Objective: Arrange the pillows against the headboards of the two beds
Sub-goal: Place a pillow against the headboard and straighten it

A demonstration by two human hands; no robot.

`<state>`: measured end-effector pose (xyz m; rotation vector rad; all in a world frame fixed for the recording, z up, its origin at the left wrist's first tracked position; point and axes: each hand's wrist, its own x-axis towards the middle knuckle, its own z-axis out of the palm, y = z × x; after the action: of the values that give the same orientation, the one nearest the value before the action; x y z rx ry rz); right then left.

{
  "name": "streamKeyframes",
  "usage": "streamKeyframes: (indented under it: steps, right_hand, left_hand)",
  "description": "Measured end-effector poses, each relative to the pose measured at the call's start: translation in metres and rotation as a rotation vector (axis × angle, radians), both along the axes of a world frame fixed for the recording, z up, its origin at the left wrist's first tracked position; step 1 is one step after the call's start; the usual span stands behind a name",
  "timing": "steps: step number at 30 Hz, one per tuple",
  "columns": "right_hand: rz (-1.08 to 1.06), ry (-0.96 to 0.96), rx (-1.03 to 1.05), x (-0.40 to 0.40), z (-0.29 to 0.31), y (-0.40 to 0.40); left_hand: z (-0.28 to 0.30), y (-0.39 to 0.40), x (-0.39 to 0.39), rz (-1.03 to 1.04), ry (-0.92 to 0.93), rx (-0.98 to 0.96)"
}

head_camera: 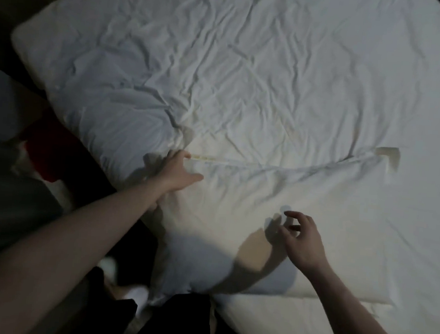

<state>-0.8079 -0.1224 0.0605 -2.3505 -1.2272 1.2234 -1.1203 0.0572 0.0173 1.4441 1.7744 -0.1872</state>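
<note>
My left hand rested with fingers spread on the rumpled white pillow, whose long axis ran from lower left to upper right across the bed. My right hand hovered loosely curled, holding nothing

A red object is lying in the dark gap at the left (what it is cannot be made out), while something small and white is showing low beside dark fabric.
</note>
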Motion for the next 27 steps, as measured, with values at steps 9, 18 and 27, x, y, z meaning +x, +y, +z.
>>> streamKeyframes:
  steps: [9, 18, 27]
  right_hand:
    - [0.18, -0.078, -0.011, 0.015, -0.017, 0.029]
    - [0.393, -0.19, 0.065, 0.016, -0.011, 0.123]
    - [0.738, -0.167, -0.252, 0.005, 0.023, 0.111]
  left_hand:
    - [-0.053, 0.024, 0.014, -0.061, 0.195, -0.378]
    - [0.034, -0.025, 0.008, -0.051, -0.014, -0.13]
    - [0.127, -0.111, -0.022, -0.127, -0.24, -0.303]
